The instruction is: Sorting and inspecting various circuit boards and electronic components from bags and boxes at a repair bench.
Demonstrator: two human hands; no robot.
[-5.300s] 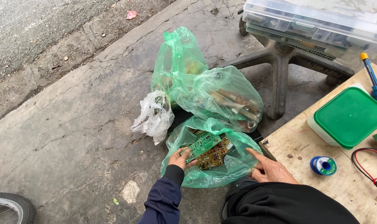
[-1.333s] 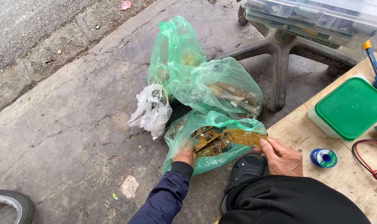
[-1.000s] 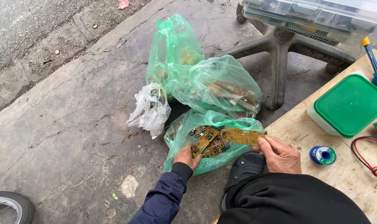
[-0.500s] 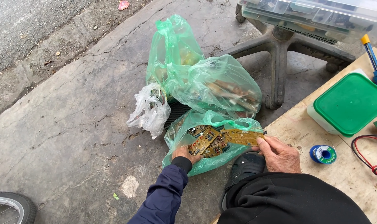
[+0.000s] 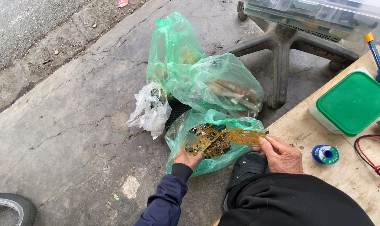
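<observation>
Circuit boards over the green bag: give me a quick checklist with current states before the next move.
1. Right hand grip on the flat yellow circuit board: ok, fingers pinch its right end.
2. Left hand grip on the stack of boards: ok, held at the lower left edge.
3. Boards over the open green bag: ok, they sit above its mouth.
4. Boards separated from each other: cannot tell, they overlap.
5. Free spot on the wooden bench: ok, bare wood between the green-lidded box and the solder spool.
6. Other tied green bags out of the way: ok, behind the open one.
</observation>
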